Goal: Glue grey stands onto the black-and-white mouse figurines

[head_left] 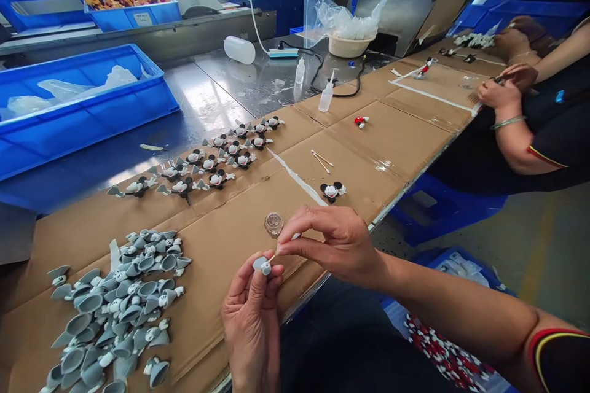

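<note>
Matt brown cardboard (207, 261) covers the near worktop; behind, the worktop's bare metal (270, 80) is smooth and glossy. The grey pieces (92, 303) look like matt plastic, as does the held piece (259, 263). The held swab (273, 257) has a wooden-looking stick. The squeeze bottle (326, 100) is translucent plastic, the blue bin (92, 116) smooth plastic. The small dish (274, 225) is clear and glossy, perhaps glass.

Room over cardboard (214, 267) between grey parts (123, 289) and dish (274, 224) (swabs (322, 158) beyond)
</note>
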Available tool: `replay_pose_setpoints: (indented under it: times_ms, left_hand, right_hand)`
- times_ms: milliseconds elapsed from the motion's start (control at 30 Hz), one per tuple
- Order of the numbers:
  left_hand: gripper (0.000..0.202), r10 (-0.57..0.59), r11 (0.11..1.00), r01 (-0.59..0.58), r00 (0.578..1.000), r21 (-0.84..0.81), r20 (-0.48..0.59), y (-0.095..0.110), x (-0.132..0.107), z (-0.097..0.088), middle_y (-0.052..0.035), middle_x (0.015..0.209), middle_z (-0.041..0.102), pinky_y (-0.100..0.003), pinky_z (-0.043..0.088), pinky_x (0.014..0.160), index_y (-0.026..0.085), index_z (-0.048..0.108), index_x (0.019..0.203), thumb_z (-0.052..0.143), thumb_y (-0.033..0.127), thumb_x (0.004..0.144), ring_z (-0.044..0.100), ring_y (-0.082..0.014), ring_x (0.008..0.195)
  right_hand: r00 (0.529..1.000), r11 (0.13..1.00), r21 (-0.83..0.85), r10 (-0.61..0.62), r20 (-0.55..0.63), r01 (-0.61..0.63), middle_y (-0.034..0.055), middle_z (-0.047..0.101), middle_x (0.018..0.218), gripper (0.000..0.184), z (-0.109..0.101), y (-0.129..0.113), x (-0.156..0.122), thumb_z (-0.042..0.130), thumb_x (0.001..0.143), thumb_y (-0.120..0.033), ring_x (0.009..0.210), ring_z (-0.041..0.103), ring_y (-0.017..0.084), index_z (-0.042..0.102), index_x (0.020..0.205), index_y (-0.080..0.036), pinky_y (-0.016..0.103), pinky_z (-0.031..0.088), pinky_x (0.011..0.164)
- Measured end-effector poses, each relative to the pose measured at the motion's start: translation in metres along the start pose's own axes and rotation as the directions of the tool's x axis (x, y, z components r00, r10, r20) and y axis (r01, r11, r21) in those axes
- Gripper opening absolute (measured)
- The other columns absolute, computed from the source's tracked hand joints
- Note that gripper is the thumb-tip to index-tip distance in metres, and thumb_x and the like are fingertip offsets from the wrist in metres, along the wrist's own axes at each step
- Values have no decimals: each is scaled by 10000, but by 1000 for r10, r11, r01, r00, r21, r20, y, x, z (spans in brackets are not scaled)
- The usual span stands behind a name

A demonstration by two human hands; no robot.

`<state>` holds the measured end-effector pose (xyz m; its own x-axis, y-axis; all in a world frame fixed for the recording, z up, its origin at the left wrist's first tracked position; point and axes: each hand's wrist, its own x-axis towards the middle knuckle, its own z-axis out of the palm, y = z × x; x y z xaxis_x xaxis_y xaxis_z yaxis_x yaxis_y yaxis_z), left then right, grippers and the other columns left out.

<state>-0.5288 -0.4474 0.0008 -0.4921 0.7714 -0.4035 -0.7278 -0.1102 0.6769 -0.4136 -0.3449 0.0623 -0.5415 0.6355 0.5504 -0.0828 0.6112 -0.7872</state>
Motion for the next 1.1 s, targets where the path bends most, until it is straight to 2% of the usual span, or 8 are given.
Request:
replay_pose_setpoints:
  times_ms: [333,500,767,833,933,1100]
  left_hand:
    - [289,3,1000,-3,1000,-9,17,-1,1,-1,-48,847,763,-166,582,694,150,765,859,881,258,617,709,-123,674]
    - [272,20,1000,-20,999,1,31,-2,1,-2,-48,864,764,-168,583,693,151,765,865,870,247,633,710,-124,682]
    - [275,25,1000,-24,999,-1,37,-2,1,-2,-54,861,764,-170,582,691,150,765,865,871,252,632,708,-123,680]
    - [277,20,1000,-20,999,-2,36,-2,0,-2,-55,854,765,-169,581,688,154,766,856,876,256,623,708,-123,677]
    - [314,-1,1000,1,1000,2,13,-1,-1,0,-69,862,767,-171,582,682,154,767,854,894,269,591,708,-124,665]
    - [422,-49,999,50,995,15,-89,0,4,0,-93,875,771,-172,585,653,153,771,807,948,289,448,708,-134,634]
  right_hand:
    - [997,997,-66,-43,63,47,23,705,782,33,0,-1,1,721,844,-119,717,642,115,697,845,-142,216,519,681]
    - [995,992,-78,-91,45,94,31,702,787,30,0,-6,1,710,851,-99,725,633,111,690,860,-119,218,520,692]
    - [992,989,-97,-101,77,108,54,705,772,21,-1,-8,1,715,845,-96,713,642,119,699,832,-95,224,529,678]
    - [994,994,-44,-101,32,103,43,705,772,41,-2,-11,1,727,829,-77,715,644,115,699,839,-105,221,531,675]
    - [990,992,89,-73,-118,84,23,704,781,102,-7,-13,1,748,804,-61,726,648,114,717,866,-135,227,532,676]
    - [927,971,227,10,-375,81,0,686,792,61,-24,-2,-3,764,828,-185,747,635,117,757,873,-225,256,531,687]
